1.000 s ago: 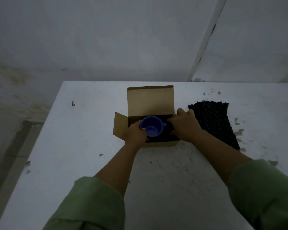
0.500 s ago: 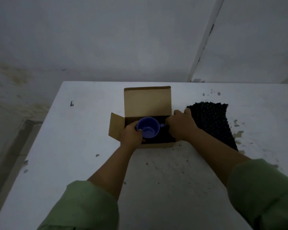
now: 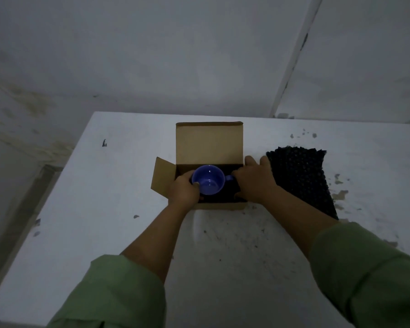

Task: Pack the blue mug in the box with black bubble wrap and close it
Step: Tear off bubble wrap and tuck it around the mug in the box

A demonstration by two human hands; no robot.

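The blue mug (image 3: pixel 208 179) stands upright in the open cardboard box (image 3: pixel 208 143), on a black lining, mouth up and handle pointing right. My left hand (image 3: pixel 184 190) grips the mug's left side, thumb over the rim. My right hand (image 3: pixel 255 179) rests over the box's right end, fingers touching the mug's handle. The box lid stands up at the back and a side flap sticks out to the left. A sheet of black bubble wrap (image 3: pixel 301 176) lies flat on the table just right of the box.
The white table (image 3: pixel 104 209) carries dark stains and specks around the box. Its left edge drops to the floor. A grey wall runs close behind the far edge.
The mug has shifted slightly left inside the box with my left hand. My right hand stays at the box's right end.
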